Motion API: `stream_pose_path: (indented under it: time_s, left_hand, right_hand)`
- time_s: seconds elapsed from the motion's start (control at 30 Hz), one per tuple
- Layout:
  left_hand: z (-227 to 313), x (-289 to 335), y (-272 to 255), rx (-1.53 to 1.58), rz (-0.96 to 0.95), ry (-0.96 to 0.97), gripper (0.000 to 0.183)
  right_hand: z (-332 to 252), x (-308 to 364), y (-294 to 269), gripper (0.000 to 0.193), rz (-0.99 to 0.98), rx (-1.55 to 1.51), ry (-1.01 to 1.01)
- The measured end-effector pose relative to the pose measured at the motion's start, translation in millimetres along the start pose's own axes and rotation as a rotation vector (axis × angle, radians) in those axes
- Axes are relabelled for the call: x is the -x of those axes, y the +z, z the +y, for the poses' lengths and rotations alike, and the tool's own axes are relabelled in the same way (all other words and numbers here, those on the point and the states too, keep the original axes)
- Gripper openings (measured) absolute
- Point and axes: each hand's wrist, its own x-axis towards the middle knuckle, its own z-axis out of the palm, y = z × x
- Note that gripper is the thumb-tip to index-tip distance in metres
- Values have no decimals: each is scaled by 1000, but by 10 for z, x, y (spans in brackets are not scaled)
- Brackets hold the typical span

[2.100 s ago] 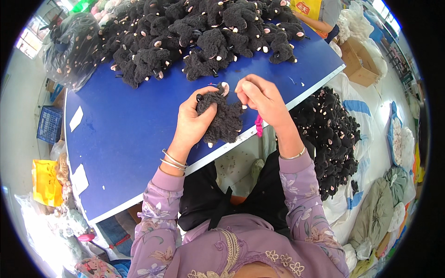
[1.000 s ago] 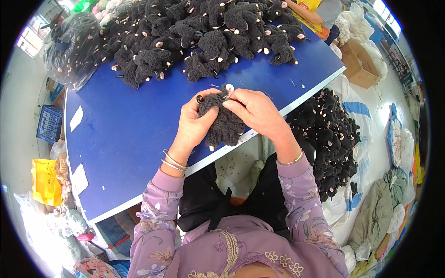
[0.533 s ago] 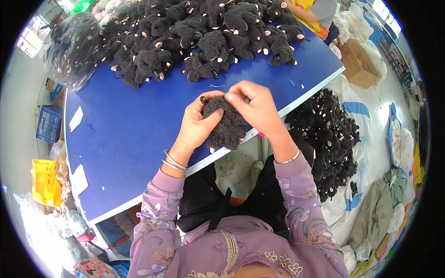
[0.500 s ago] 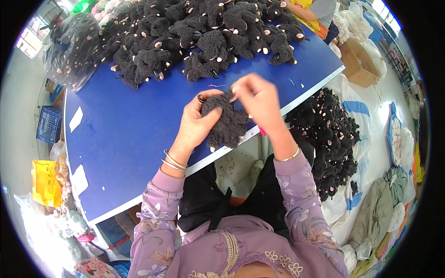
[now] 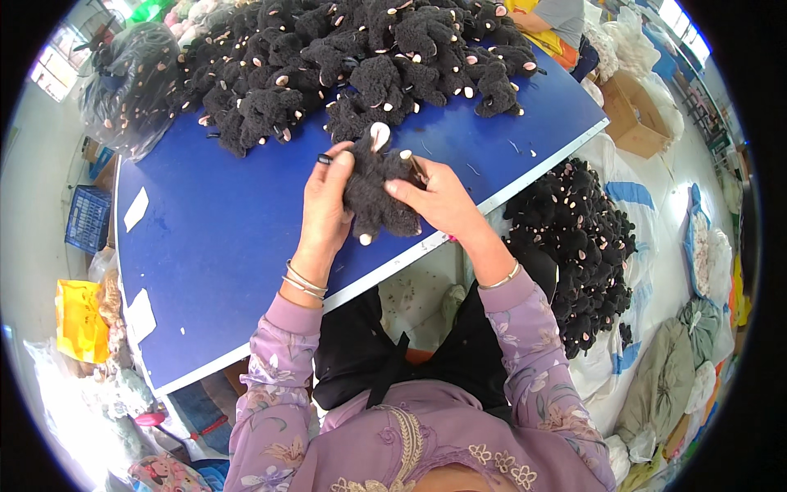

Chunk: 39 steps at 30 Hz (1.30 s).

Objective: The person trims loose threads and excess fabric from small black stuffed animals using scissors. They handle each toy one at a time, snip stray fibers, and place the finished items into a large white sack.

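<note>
A small black fuzzy plush toy [image 5: 373,193], with a pale ear at its top and light tips on its limbs, is held up over the table's front edge. My left hand [image 5: 329,201] is closed on its left side; a small black piece [image 5: 325,159] sticks out at the thumb and fingers. My right hand [image 5: 447,201] grips the toy's right side, thumb pressed on the fur. Something thin and dark shows by the right fingers, too small to name. A large heap of similar black plush toys [image 5: 381,82] covers the far part of the blue table [image 5: 221,246].
More black plush toys [image 5: 578,254] are piled on white sheeting right of the table. A clear bag [image 5: 131,98] of toys stands at the far left, above a blue crate [image 5: 87,218]. A cardboard box [image 5: 635,115] and another person [image 5: 566,20] are at the far right.
The toy has moved slightly up and left and turned, so its pale ear now shows. My right hand has come down from above the toy to grip its right side.
</note>
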Motion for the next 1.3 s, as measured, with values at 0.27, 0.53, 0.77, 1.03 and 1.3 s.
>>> stream_pose_path:
  time_s: [0.27, 0.53, 0.77, 1.03, 1.3]
  left_hand:
    - [-86, 13, 5, -19, -128, -125, 42]
    - [-120, 73, 10, -106, 15, -63, 14]
    - [-74, 22, -4, 60, 118, 31, 21]
    - [-166, 82, 70, -63, 74, 76, 23]
    - [-125, -3, -95, 11, 51, -2, 19]
  right_hand:
    - [9, -76, 66, 20, 270, -353, 15]
    - [-35, -64, 61, 16, 246, -336, 200]
    - [48, -23, 258, 22, 307, 104, -176]
    - [54, -79, 330, 21, 471, 62, -194]
    - [-168, 87, 285, 11, 174, 155, -248]
